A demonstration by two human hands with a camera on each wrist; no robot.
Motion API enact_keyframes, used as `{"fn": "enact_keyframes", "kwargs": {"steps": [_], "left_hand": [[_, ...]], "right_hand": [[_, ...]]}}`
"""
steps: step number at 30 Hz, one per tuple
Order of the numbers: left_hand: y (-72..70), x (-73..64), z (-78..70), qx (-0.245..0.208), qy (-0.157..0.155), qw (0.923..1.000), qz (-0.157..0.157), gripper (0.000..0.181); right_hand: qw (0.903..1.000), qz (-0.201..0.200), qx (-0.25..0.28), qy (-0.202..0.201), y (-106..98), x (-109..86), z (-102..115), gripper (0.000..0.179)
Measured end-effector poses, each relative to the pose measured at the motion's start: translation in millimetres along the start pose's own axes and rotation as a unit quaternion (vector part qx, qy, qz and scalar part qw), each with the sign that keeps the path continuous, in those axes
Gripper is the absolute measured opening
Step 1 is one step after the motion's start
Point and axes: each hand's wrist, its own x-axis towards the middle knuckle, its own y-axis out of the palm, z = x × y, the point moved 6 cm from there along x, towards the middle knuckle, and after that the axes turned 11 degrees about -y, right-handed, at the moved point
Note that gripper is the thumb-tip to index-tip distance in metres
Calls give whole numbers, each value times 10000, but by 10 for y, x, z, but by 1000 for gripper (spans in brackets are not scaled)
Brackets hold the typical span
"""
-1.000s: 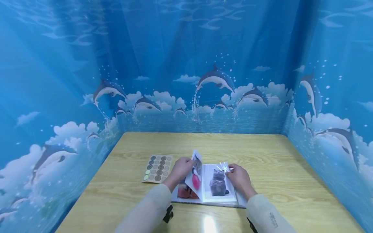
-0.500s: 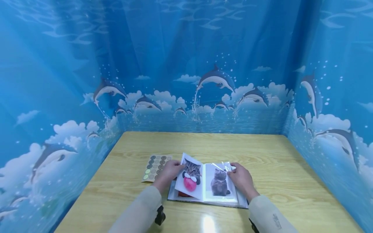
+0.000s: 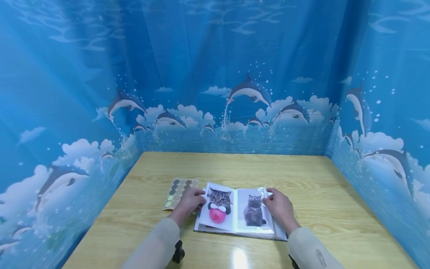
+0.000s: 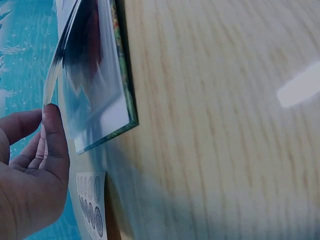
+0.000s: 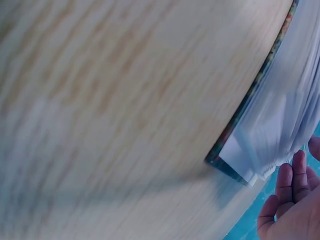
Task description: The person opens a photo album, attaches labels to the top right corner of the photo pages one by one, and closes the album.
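Observation:
A photo album [image 3: 235,228] lies spread on the table. Its left page [image 3: 219,205] carries a picture of a tabby cat with a pink ball. A grey cat sits in the photo on the right page [image 3: 254,213], under a shiny clear sleeve. My left hand [image 3: 189,202] pinches the outer edge of the left page between thumb and fingers; the left wrist view shows this page [image 4: 56,67] raised above the cover. At the right page's outer upper edge, my right hand [image 3: 280,209] pinches page edges, the thumb on top. Several pages [image 5: 285,115] fan beneath it.
A sheet of round stickers [image 3: 170,200], brown, grey and pale green, lies left of the album, partly behind my left hand. The wood-grain table [image 3: 302,172] is bordered by blue dolphin-print curtains [image 3: 201,74] at the back and sides.
My left hand has carried the page over leftward and down, so the tabby cat picture now faces up. My right hand has stayed almost still at the right page's edge.

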Motion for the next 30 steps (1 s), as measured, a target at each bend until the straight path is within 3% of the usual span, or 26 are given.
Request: {"fn": "enact_keyframes", "kwargs": {"steps": [12,30], "left_hand": [[-15,-47,77,-76,-149,9999,31,46],[5,-52,200,5,33,10000,-83,41]], "right_hand": [[10000,47,-5,-1,-39,-75,-86,38],[9995,147,-257,-65,2,-80,-130,35]]}}
